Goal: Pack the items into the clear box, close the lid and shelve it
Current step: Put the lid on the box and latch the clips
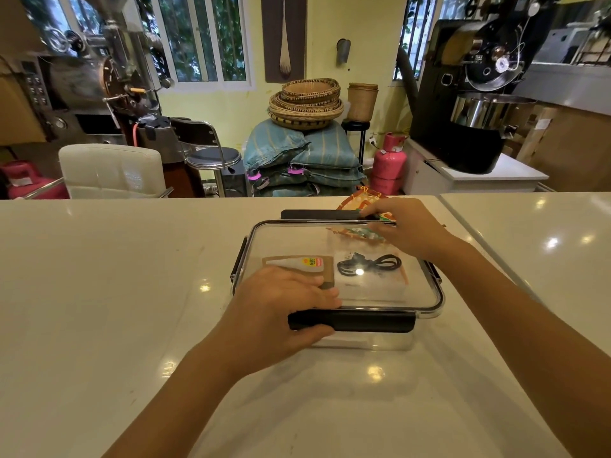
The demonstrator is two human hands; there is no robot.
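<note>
Hands (281, 305) (406, 226) on lidded clear box (426, 312) holding black cable (370, 264)

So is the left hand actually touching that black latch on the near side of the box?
Touching. The head view shows the left hand with fingers over the lid and thumb curled beneath the near black latch, gripping its left end.

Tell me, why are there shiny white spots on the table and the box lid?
Head view: ceiling lights bounce off the glossy table as bright dots; one glare spot sits on the clear lid over the black cable; the wide lens bends the room's edges.
</note>
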